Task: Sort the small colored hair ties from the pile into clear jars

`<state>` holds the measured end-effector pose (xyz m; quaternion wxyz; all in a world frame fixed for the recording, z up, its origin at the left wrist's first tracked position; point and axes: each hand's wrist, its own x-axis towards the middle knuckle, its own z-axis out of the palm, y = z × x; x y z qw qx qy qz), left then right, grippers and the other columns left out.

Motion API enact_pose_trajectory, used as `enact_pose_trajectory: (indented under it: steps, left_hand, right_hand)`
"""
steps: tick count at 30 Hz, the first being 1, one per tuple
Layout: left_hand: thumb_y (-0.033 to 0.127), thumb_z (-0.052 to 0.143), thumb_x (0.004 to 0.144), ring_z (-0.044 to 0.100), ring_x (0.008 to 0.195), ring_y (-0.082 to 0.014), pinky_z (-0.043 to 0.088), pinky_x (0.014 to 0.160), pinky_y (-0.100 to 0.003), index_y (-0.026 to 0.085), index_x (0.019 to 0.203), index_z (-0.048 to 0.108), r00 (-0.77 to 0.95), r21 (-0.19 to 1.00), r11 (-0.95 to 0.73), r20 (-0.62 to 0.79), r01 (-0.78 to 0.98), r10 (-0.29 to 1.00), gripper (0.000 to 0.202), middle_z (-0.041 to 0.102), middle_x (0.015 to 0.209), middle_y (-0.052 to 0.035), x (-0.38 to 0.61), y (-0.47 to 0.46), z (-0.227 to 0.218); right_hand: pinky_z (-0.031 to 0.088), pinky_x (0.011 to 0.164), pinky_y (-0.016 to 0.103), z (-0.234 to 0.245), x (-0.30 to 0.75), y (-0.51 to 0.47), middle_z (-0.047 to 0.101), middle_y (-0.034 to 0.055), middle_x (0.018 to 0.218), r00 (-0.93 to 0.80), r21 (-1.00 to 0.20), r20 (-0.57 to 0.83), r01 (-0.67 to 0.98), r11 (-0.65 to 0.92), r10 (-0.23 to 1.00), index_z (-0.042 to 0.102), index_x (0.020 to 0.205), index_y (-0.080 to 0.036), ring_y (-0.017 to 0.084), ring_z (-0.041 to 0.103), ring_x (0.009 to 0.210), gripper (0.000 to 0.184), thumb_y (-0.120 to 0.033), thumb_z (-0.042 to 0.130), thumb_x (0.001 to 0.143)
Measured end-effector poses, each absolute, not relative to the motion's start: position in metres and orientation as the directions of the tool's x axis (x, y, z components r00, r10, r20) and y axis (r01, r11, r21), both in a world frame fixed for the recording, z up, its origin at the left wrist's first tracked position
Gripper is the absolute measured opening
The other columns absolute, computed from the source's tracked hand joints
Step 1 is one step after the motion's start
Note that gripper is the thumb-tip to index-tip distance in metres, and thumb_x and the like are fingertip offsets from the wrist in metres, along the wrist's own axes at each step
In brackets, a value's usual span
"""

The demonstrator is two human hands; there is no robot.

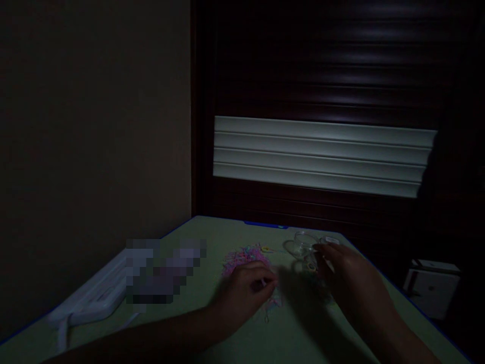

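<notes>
My left hand (250,288) is closed in a pinch over the middle of the table, with a small pale bit showing by its fingers; I cannot make out what it is. Just behind it lies a pile of tiny slender pieces (242,258), mostly pink with other colours. Below its fingertips, a small pale piece with a loop (267,317) rests on the table. My right hand (346,268) is at the right, thumb and forefinger together beside a clear round container (306,239). Anything between those fingers is too dark to see. Under that hand, more small items are partly hidden.
The pale green table (182,328) has a blue edge. A white power strip (94,293) with a cord lies at left, beside a blurred-out patch. A small yellow item (265,249) sits behind the pile. A white box (432,290) stands beyond the right edge.
</notes>
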<state>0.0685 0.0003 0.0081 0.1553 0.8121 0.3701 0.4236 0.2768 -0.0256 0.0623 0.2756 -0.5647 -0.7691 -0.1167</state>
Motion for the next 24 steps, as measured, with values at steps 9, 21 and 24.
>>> enact_pose_trajectory:
  steps: [9,21,24]
  left_hand:
    - [0.013,0.053,0.079,0.059,0.075,-0.0130,0.044,0.070,-0.020,0.014,0.079,0.066,0.453,0.330,-0.617,0.452,0.715,0.768,0.014,0.064,0.079,-0.0022,0.067,0.061,0.031]
    - [0.026,0.051,0.087,0.056,0.094,-0.0205,0.048,0.077,-0.038,0.016,0.111,0.051,0.341,0.106,-0.358,0.149,0.928,0.928,0.026,0.054,0.111,-0.0077,0.097,0.110,0.051]
    - [0.026,0.052,0.087,0.056,0.094,-0.0206,0.048,0.077,-0.038,0.016,0.111,0.051,0.301,0.084,-0.309,0.100,0.947,0.948,0.027,0.054,0.111,-0.0078,0.103,0.110,0.053]
  right_hand:
    - [0.032,0.050,0.019,0.057,0.248,-0.042,0.062,-0.0001,0.068,-0.558,-0.189,0.292,0.763,0.619,0.777,0.058,0.062,-0.018,0.009,0.053,0.056,0.021,-0.013,0.046,0.078]
    - [0.035,0.054,0.019,0.070,0.244,-0.049,0.064,0.0034,0.073,-0.498,-0.211,0.271,0.804,0.555,0.824,0.064,0.068,-0.018,0.012,0.057,0.062,0.020,-0.016,0.047,0.080]
    - [0.036,0.057,0.020,0.068,0.246,-0.045,0.065,0.0037,0.077,-0.500,-0.199,0.271,0.807,0.556,0.822,0.065,0.073,-0.018,0.012,0.058,0.066,0.019,-0.011,0.048,0.077]
